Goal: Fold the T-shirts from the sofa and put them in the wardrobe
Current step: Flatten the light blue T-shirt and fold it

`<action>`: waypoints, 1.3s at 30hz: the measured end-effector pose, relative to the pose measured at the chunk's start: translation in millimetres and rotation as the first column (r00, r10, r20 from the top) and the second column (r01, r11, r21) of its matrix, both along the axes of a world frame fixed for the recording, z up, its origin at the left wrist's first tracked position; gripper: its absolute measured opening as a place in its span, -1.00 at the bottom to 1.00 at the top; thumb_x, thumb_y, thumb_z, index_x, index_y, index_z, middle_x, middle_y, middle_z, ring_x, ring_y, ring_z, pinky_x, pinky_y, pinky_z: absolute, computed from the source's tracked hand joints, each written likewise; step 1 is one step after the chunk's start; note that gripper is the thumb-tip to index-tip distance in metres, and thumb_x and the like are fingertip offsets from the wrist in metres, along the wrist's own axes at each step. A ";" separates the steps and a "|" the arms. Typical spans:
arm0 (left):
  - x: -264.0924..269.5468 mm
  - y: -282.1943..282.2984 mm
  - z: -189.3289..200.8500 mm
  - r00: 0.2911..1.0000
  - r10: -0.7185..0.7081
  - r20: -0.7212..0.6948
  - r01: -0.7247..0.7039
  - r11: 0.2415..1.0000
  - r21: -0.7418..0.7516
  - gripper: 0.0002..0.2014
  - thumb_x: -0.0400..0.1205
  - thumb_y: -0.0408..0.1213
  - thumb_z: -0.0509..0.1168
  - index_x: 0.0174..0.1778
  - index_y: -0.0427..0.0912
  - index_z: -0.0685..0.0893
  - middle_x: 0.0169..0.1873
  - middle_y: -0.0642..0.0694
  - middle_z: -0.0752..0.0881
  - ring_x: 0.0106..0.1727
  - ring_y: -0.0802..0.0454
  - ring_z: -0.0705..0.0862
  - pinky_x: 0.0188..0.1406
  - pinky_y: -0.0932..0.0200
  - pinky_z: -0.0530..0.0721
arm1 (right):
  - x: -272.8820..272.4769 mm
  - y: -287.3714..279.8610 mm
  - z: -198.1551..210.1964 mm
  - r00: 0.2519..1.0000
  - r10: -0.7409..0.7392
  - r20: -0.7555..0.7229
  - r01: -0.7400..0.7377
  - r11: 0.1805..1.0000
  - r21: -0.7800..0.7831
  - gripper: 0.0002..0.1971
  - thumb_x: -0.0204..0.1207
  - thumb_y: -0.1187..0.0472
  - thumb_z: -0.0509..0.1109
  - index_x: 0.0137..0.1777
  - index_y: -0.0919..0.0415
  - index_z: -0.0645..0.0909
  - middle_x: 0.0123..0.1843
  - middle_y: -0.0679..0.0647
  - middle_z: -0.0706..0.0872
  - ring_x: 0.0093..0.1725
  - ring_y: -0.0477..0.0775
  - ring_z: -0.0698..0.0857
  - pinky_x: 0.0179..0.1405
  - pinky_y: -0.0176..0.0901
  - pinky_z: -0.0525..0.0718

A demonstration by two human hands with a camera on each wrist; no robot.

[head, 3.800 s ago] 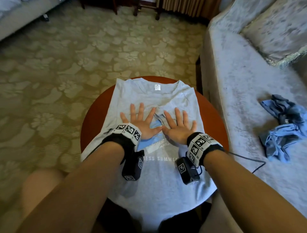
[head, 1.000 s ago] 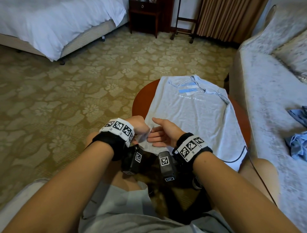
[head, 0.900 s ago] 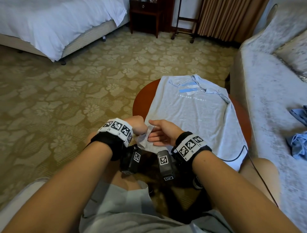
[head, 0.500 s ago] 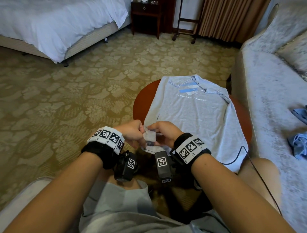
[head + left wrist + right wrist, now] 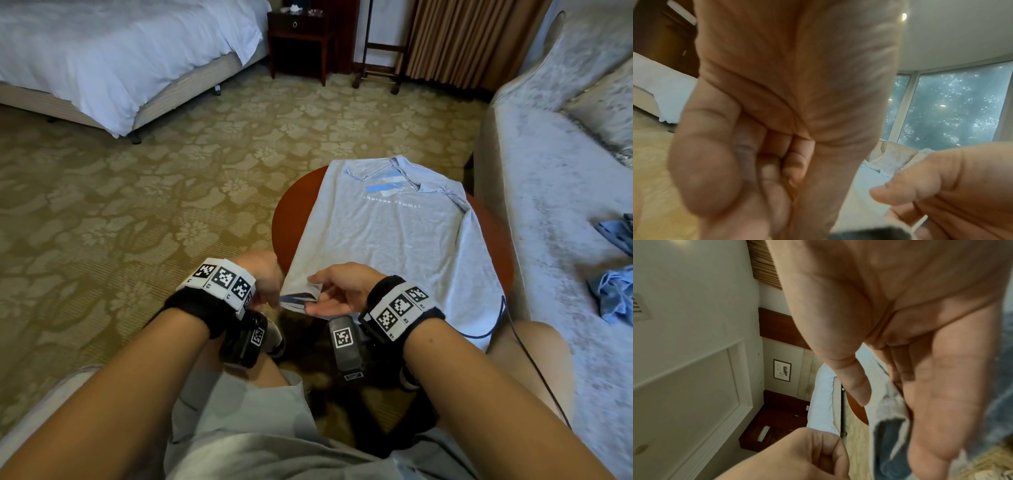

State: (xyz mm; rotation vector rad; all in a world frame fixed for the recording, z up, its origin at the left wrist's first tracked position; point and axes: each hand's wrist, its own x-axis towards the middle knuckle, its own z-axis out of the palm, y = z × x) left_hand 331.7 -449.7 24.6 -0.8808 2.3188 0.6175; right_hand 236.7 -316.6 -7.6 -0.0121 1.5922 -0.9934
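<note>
A light grey T-shirt (image 5: pixel 394 240) with a blue print lies flat on the round red-brown table (image 5: pixel 294 212). Its sleeves are folded in, its collar is far from me and its hem hangs over the near edge. My left hand (image 5: pixel 265 279) is curled at the hem's left corner and seems to pinch it. My right hand (image 5: pixel 337 291) pinches the hem just beside it, thumb on top and fingers underneath. In the right wrist view the hem (image 5: pixel 890 410) sits between my thumb (image 5: pixel 851 382) and fingers. In the left wrist view my left hand (image 5: pixel 777 129) shows curled fingers.
A grey sofa (image 5: pixel 548 205) runs along the right, with crumpled blue clothes (image 5: pixel 613 291) on its seat. A black cable (image 5: pixel 503 318) crosses the shirt's near right corner. A white bed (image 5: pixel 120 58) and a dark nightstand (image 5: pixel 298 37) stand across the patterned carpet. My knees are under the table's near edge.
Earlier both hands pressed flat on the shirt's chest; they then moved to the near hem's left corner. In the last half second they drew slightly apart, spreading the hem between them.
</note>
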 end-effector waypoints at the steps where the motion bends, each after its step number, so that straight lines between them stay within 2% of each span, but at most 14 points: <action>1: -3.5 0.2 3.3 1.000 -0.005 -0.007 0.005 1.000 -0.016 -0.86 0.46 -0.39 0.54 -0.29 -0.33 0.70 -0.55 -0.10 0.73 -0.51 0.01 0.69 -0.49 0.21 0.67 | -3.0 4.5 1.9 1.000 0.004 -0.003 -0.004 1.000 0.014 -0.72 0.65 0.20 0.38 0.20 0.42 0.51 -0.25 0.33 0.79 -0.38 0.18 0.82 -0.47 -0.12 0.80; 5: -35.9 9.6 13.6 0.991 -0.080 -0.104 0.073 0.995 -0.066 -0.90 0.51 -0.41 0.46 -0.19 -0.40 0.72 -0.42 -0.19 0.75 -0.43 -0.06 0.73 -0.31 0.10 0.76 | -29.8 43.5 10.0 0.982 -0.156 -0.102 0.158 0.987 0.006 -0.76 0.67 0.18 0.34 0.08 0.42 0.56 -0.15 0.29 0.75 -0.29 0.21 0.80 -0.58 -0.18 0.73; 8: -74.7 35.3 14.2 0.956 -0.208 -0.209 0.189 0.976 -0.105 -0.84 0.55 -0.31 0.41 -0.23 -0.37 0.70 -0.39 -0.22 0.76 -0.27 -0.17 0.80 -0.10 -0.05 0.81 | -62.8 88.4 8.3 0.862 -0.415 -0.291 0.420 0.906 -0.050 -0.88 0.61 0.32 0.30 0.02 0.41 0.56 -0.25 0.25 0.67 -0.39 0.15 0.67 -0.66 -0.31 0.57; 10: -102.3 62.8 8.8 0.913 -0.307 -0.269 0.283 0.951 -0.125 -0.81 0.58 -0.25 0.38 -0.20 -0.35 0.69 -0.28 -0.23 0.76 -0.20 -0.18 0.78 -0.11 0.02 0.78 | -84.0 121.5 4.4 0.726 -0.524 -0.445 0.566 0.823 -0.046 -0.85 0.55 0.34 0.33 0.04 0.43 0.61 -0.31 0.20 0.63 -0.44 0.08 0.59 -0.52 -0.28 0.55; 12: -128.0 92.3 -1.6 0.851 -0.413 -0.323 0.386 0.911 -0.149 -0.79 0.59 -0.24 0.37 -0.03 -0.35 0.71 -0.08 -0.23 0.76 -0.03 -0.18 0.74 0.00 0.01 0.73 | -99.4 152.1 -2.7 0.617 -0.594 -0.517 0.674 0.738 -0.044 -0.71 0.51 0.33 0.38 0.19 0.46 0.63 -0.20 0.20 0.65 -0.34 0.12 0.62 -0.32 -0.11 0.64; 15: -156.6 128.9 -21.4 0.769 -0.501 -0.398 0.481 0.862 -0.157 -0.76 0.60 -0.24 0.35 0.16 -0.23 0.67 0.17 -0.18 0.67 0.22 -0.16 0.63 0.21 0.02 0.60 | -106.1 187.5 -15.7 0.557 -0.522 -0.646 0.730 0.679 0.081 -0.53 0.39 0.19 0.38 0.28 0.39 0.62 0.11 0.25 0.70 0.02 0.29 0.69 0.13 0.10 0.72; 17: -169.7 147.7 -33.2 0.729 -0.541 -0.420 0.524 0.835 -0.168 -0.67 0.61 -0.17 0.35 0.29 -0.10 0.60 0.28 -0.13 0.57 0.31 -0.14 0.54 0.31 -0.04 0.52 | -106.4 202.8 -22.9 0.570 -0.477 -0.669 0.729 0.670 0.144 -0.50 0.33 0.17 0.34 0.27 0.38 0.64 0.18 0.32 0.70 0.12 0.36 0.67 0.19 0.12 0.70; 20: -182.6 172.0 -45.0 0.686 -0.600 -0.413 0.570 0.795 -0.208 -0.53 0.61 -0.07 0.35 0.44 -0.05 0.49 0.40 -0.06 0.51 0.41 -0.11 0.48 0.41 -0.15 0.41 | -110.5 214.3 -36.0 0.649 -0.469 -0.600 0.670 0.725 0.158 -0.54 0.16 0.26 0.34 0.12 0.33 0.69 0.11 0.30 0.74 0.02 0.35 0.68 -0.02 0.02 0.69; 23: -190.3 188.1 -55.8 0.681 -0.615 -0.398 0.581 0.784 -0.218 -0.42 0.61 -0.04 0.35 0.53 -0.10 0.39 0.49 -0.07 0.45 0.48 -0.12 0.45 0.49 -0.20 0.33 | -124.4 226.3 -60.6 0.687 -0.425 -0.589 0.633 0.748 0.198 -0.43 -0.14 0.15 0.34 -0.03 0.26 0.73 0.07 0.18 0.76 0.01 0.32 0.69 0.16 0.20 0.71; 28: -190.8 192.2 -65.8 0.684 -0.605 -0.407 0.561 0.793 -0.237 -0.38 0.63 -0.08 0.33 0.58 -0.16 0.29 0.51 -0.13 0.42 0.47 -0.18 0.46 0.42 -0.17 0.40 | -100.8 219.9 -20.4 0.652 -0.485 -0.583 0.672 0.726 0.148 -0.68 0.22 0.17 0.35 -0.05 0.30 0.68 -0.09 0.22 0.73 -0.06 0.32 0.72 0.09 0.17 0.76; 31: -187.4 191.6 -68.2 0.668 -0.600 -0.440 0.555 0.796 -0.243 -0.45 0.63 -0.10 0.32 0.50 -0.18 0.36 0.44 -0.12 0.47 0.41 -0.15 0.50 0.38 -0.15 0.43 | -101.8 219.8 -19.1 0.639 -0.457 -0.619 0.633 0.770 0.085 -0.88 0.33 0.27 0.33 -0.22 0.27 0.67 -0.22 0.25 0.73 -0.14 0.26 0.74 -0.05 0.10 0.79; 33: -184.4 191.4 -68.9 0.654 -0.606 -0.453 0.559 0.790 -0.251 -0.52 0.64 -0.10 0.30 0.44 -0.18 0.40 0.39 -0.11 0.50 0.37 -0.14 0.52 0.35 -0.14 0.44 | -102.6 219.7 -15.9 0.585 -0.478 -0.655 0.633 0.775 0.000 -0.84 0.37 0.29 0.28 -0.32 0.24 0.68 -0.30 0.23 0.74 -0.20 0.25 0.74 -0.03 0.14 0.80; 37: -180.9 192.6 -70.6 0.611 -0.681 -0.405 0.602 0.731 -0.322 -0.60 0.69 -0.07 0.18 0.41 -0.15 0.44 0.48 -0.16 0.41 0.50 -0.16 0.38 0.38 -0.18 0.41 | -99.6 212.0 4.0 0.453 -0.499 -0.739 0.568 0.800 -0.192 -0.82 0.53 0.26 0.32 -0.05 0.11 0.76 -0.23 -0.05 0.72 -0.25 -0.06 0.67 -0.31 -0.28 0.61; 39: -178.1 196.2 -68.7 0.592 -0.716 -0.370 0.624 0.698 -0.353 -0.56 0.70 -0.07 0.14 0.49 -0.11 0.44 0.51 -0.19 0.35 0.53 -0.17 0.30 0.41 -0.20 0.37 | -96.2 204.2 10.7 0.458 -0.449 -0.767 0.444 0.863 -0.240 -0.85 0.54 0.22 0.39 -0.02 0.05 0.79 -0.15 -0.13 0.75 -0.21 -0.17 0.66 -0.21 -0.37 0.59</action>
